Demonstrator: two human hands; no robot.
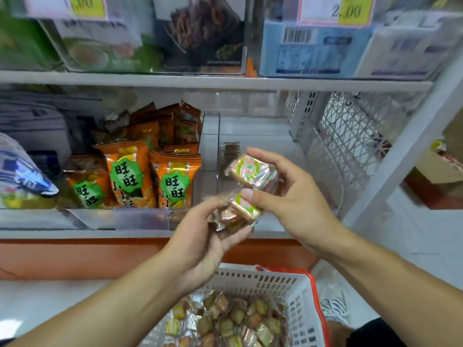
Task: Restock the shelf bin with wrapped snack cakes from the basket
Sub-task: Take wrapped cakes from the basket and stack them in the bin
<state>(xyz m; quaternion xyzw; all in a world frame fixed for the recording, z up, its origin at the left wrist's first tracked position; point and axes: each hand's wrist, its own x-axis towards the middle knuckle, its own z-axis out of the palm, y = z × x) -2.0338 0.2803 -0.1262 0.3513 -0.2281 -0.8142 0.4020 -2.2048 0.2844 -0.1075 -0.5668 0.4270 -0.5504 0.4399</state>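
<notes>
Orange foil snack bags with green labels [152, 176] fill a clear bin at centre left. Above, a yellow-and-pink price tag reading 2.00 [337, 11] hangs over pale blue boxes [315, 50]; a white lattice panel [348, 136] stands right.

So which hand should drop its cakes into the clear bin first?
Right. The right hand holds a wrapped cake directly in front of the clear bin; the left hand is lower, nearer the basket.

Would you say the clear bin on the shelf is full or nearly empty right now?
Nearly empty: through the clear bin mostly bare shelf shows; both hands hold snack cakes before it.
</notes>
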